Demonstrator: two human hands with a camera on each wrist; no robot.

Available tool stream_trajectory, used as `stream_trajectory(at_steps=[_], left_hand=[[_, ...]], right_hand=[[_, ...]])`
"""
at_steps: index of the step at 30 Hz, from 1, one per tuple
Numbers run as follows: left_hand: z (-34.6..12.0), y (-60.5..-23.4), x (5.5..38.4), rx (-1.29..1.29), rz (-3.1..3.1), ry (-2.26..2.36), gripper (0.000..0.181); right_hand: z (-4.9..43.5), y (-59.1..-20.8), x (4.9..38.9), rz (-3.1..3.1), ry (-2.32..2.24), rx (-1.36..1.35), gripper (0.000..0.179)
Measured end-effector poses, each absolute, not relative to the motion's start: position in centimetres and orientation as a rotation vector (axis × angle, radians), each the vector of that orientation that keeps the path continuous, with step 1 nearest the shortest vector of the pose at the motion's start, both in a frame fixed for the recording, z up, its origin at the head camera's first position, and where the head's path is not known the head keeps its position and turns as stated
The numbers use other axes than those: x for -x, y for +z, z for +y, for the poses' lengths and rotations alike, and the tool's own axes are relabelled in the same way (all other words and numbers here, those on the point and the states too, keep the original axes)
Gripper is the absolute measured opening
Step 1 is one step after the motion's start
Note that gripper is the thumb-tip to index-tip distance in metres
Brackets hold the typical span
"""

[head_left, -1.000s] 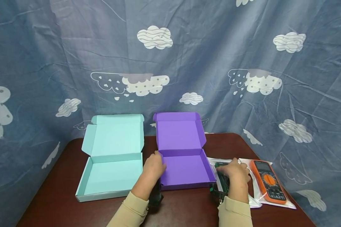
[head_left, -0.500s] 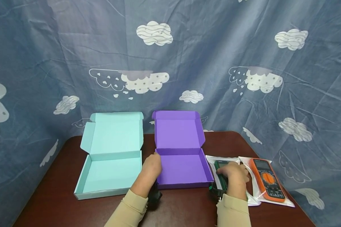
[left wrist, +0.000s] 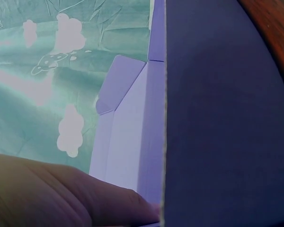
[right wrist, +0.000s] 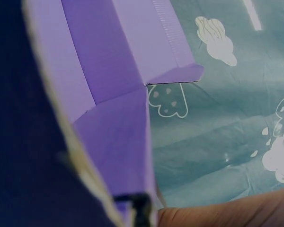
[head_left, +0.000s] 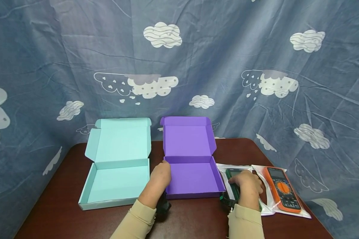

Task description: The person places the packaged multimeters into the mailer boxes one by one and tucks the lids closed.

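Observation:
My left hand is at the left side wall of the open purple box. In the left wrist view its thumb reaches to the box wall; the other fingers are hidden behind the box. My right hand grips a green multimeter in a clear-and-white plastic bag, right beside the purple box. Its thumb lies along the meter's left edge, with the fingers over the right side. The hand covers most of the meter. The right wrist view shows only part of the right thumb, near the box wall.
An open light-teal box stands to the left of the purple one. At the far right lies an orange multimeter in a similar bag, close to the table's edge. A blue cloud-print curtain hangs behind the brown table.
The left fingertip that showed over the purple box's inside is no longer visible, and that hand sits slightly further left. The right hand's fingers have closed in around the green multimeter. The view shifted slightly.

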State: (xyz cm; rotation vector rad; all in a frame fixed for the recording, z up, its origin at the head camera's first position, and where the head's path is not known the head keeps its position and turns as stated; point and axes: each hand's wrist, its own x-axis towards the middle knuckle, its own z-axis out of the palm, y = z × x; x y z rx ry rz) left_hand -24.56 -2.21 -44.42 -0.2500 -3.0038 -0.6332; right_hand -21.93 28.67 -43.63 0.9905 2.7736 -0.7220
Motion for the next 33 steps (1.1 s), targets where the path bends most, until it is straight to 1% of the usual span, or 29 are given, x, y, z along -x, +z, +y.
stream_trajectory(at_steps=[4,10,15,25,33], left_hand=[[-2.2,-44.5,24.6,0.252,-2.996,-0.632,0.042],[-2.1,-44.6,24.7,0.237,-3.013,-0.633,0.044],[-2.1,-44.4,24.8,0.234,-3.036,-0.634,0.044],[-2.1,-44.3,24.8,0.234,-3.052,-0.610,0.047],[-2.1,-44.4,24.7,0.243,-3.048,-0.608,0.047]], right_hand=[[28.8,-44.0,22.2,2.786,-0.708,-0.983,0.079],[28.8,-44.4,22.7,2.825,-0.700,-0.985,0.086],[28.9,-44.4,22.9,2.863,-0.660,-0.979,0.088],[28.9,-42.9,22.6,2.922,-0.640,-0.898,0.089],[29.0,-41.2,21.8,2.943,-0.622,-0.783,0.096]])
